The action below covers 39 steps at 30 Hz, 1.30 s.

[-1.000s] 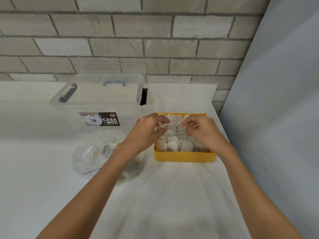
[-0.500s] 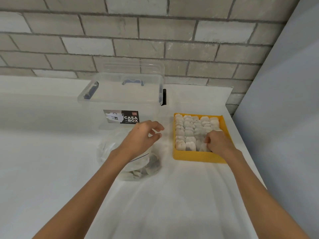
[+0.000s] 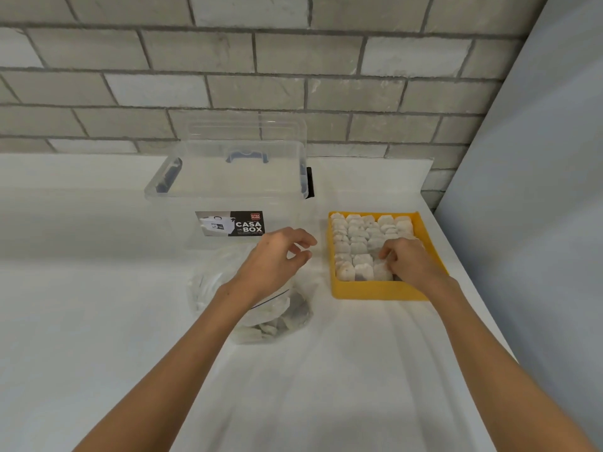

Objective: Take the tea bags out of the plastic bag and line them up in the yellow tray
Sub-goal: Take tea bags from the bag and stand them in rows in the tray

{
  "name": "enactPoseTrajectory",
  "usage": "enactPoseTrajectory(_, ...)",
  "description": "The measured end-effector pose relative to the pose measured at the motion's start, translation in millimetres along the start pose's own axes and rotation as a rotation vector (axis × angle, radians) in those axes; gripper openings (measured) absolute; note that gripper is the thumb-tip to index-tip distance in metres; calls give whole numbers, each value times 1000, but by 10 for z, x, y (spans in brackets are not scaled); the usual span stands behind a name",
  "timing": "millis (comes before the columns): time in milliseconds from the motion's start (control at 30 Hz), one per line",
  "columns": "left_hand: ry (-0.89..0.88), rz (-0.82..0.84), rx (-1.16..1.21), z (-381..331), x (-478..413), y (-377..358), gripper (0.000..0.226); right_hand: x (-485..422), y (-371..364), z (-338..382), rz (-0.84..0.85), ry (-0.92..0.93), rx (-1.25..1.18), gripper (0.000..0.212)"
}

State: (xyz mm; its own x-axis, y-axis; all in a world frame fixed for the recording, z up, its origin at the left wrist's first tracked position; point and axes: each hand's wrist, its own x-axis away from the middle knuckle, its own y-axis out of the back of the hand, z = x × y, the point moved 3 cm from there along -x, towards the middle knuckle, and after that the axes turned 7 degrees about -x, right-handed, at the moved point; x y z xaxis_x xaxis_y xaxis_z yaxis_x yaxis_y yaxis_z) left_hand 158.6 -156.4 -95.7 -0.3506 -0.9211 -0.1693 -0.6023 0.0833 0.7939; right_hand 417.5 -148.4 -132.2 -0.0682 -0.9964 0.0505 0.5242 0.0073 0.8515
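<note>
Head view gives you one readable piece of writing: a black label (image 3: 230, 223) on the front of the clear storage box (image 3: 225, 194) says "CASA BOX" in white capitals. A small red badge (image 3: 256, 216) sits above the words, and a line of fine print sits below. Both are too small to read. The box's clear lid (image 3: 248, 132) stands behind it against the brick wall (image 3: 261, 76).

Your left hand (image 3: 277, 256) hovers over the plastic bag (image 3: 208, 288) with its fingers loosely curled, and it holds nothing. The bag lies on the bench (image 3: 98, 321) just in front of the box, and some tea bags are heaped in its near end.

Your right hand (image 3: 411, 262) is down inside the yellow tray (image 3: 375, 291). Its fingers are curled onto the tea bags (image 3: 359, 236) in the near right part. You cannot tell whether they pinch one or only press on it. The tea bags stand in packed rows from the tray's far wall to its near wall. A small dark gap shows at the near wall beside your hand.

The tray sits to the right of the box and the bag, with a narrow strip of bench between it and the bag. The tray's right wall is near the bench's right edge, which runs along a grey panel (image 3: 538, 223), so there is little room on that side. At the back the bench meets the brick wall. A broad stretch of white bench lies to the left of the box and the bag, and more lies toward you under both forearms.
</note>
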Motion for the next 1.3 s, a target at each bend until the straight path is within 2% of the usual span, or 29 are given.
enactPoseTrajectory(167, 28, -89, 51, 121, 102, 219, 19, 27, 87, 119, -49, 41, -37, 24)
enactPoseTrajectory(333, 145, -147, 20, 432, 230, 496, 13, 131, -11, 908, -1, 276, -218, 18)
enactPoseTrajectory(433, 219, -78, -37, 603, 269, 528, 10, 206, -253, 1411, 123, 384, -307, 18)
enactPoseTrajectory(600, 228, 68, -139, 775, 267, 327, 15, 220, -687, 1901, 288, 442, -303, 25)
enactPoseTrajectory(767, 294, 134, -272, 1009, 259, -6, 22, 77, -1084, 1715, 362, 339, 26, 38)
enactPoseTrajectory(833, 305, 143, -331, 1055, 295, -88, 22, 53, -1145, 1617, 355, 290, 84, 42)
enactPoseTrajectory(967, 280, 187, -423, 1094, 343, -191, 33, 36, -1171, 1552, 312, 266, 30, 45)
enactPoseTrajectory(1100, 281, 222, -419, 1100, 325, -168, 40, 63, -1189, 1498, 276, 235, -66, 41)
enactPoseTrajectory(1300, 227, 126, -468, 1099, 426, -119, 20, 109, -1190, 1482, 234, 221, -139, 33)
